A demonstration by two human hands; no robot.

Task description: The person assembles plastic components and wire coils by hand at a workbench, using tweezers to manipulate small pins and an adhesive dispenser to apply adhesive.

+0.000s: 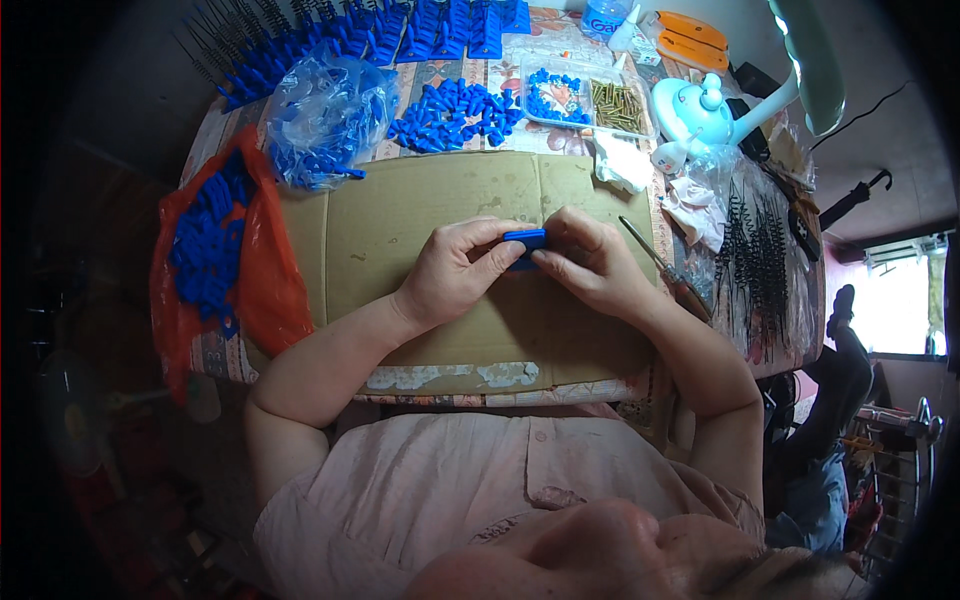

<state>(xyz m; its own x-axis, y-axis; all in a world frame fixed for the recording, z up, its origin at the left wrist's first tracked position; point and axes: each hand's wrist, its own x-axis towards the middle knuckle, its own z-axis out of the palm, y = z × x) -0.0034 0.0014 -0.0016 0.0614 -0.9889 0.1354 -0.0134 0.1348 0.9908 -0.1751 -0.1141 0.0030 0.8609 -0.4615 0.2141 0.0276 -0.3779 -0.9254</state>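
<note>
Over the middle of a brown cardboard sheet (430, 340), a small blue plastic part (525, 237) is pinched between my two hands. My left hand (455, 265) grips its left end with thumb and forefinger. At the right end, the thumb and fingers of my right hand (590, 260) close on the same part. My fingers cover much of it, and its underside is in shadow. A screwdriver (650, 250) lies to the right of my right hand, its shaft pointing toward the far side.
Left stands an orange bag (275, 260) of blue parts. Far side: a clear bag (330, 115), loose blue pieces (455, 115), assembled blue pieces with black springs (340, 40), a plastic box (590, 128) with brass-coloured pins. Right: a pale-blue lamp (695, 110) and black springs (755, 265).
</note>
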